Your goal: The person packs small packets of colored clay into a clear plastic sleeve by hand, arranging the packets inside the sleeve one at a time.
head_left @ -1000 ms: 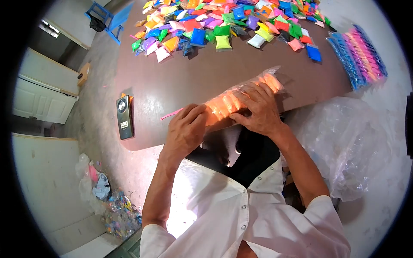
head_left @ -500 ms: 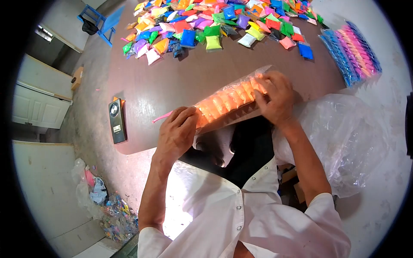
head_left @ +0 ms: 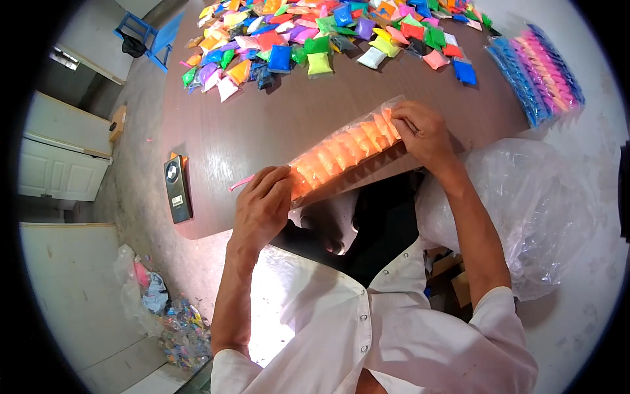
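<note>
A long clear plastic bag (head_left: 341, 152) filled with a row of orange packets lies slanted along the near edge of the table. At its lower left end, my left hand (head_left: 264, 200) is closed on the plastic. My right hand (head_left: 421, 133) pinches the upper right end between thumb and fingers. Just past my left hand a thin pink strip (head_left: 241, 183) sticks out over the tabletop; its other end is hidden by the hand.
Many small colourful packets (head_left: 318, 64) spread across the far side of the brown table (head_left: 262, 125). Filled bags of blue and pink packets (head_left: 535, 75) lie at the right. A phone (head_left: 176, 190) is at the left edge. A large clear plastic sack (head_left: 518, 210) stands beside my right arm.
My right hand has shifted from lying over the bag's right end to pinching its edge, uncovering more orange packets. My left hand and the bag have moved slightly left.
</note>
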